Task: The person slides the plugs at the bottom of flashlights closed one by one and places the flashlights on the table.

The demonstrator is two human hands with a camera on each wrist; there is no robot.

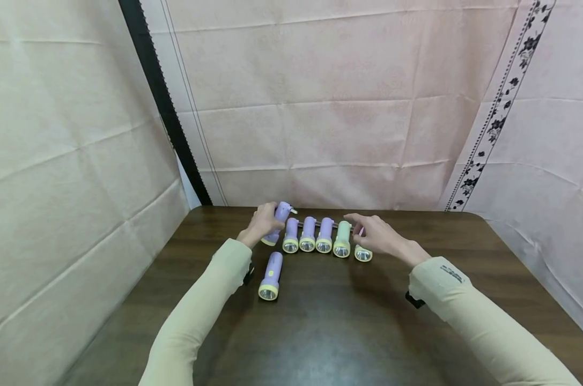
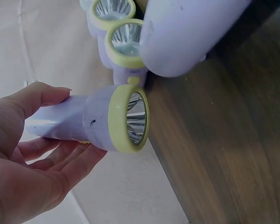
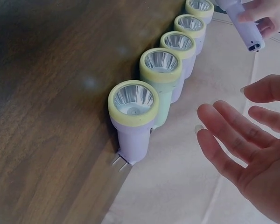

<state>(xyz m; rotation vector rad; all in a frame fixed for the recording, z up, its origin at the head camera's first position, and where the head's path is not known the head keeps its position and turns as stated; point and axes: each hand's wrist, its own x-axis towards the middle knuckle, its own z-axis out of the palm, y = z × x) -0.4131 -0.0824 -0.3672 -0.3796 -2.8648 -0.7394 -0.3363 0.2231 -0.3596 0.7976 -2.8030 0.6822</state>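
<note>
My left hand [image 1: 260,224] grips a lavender flashlight [image 2: 98,119] with a yellow rim, thumb on one side and fingers on the other. It tilts at the left end of a row of flashlights near the table's far edge. Three lavender ones [image 1: 308,231] are in that row, then a mint green flashlight [image 1: 342,236], then a lavender flashlight [image 3: 133,140] with two plug prongs out. Beside that right end hovers my right hand [image 1: 379,235], its fingers loosely bent and nothing held, as the right wrist view shows. Another lavender flashlight [image 1: 273,268] lies nearer me, lens toward me.
The dark wooden table [image 1: 310,332] spreads in front of me. Behind it hangs a pale creased cloth [image 1: 330,134], with more cloth [image 1: 69,177] along the left side. Black straps sit at both wrists.
</note>
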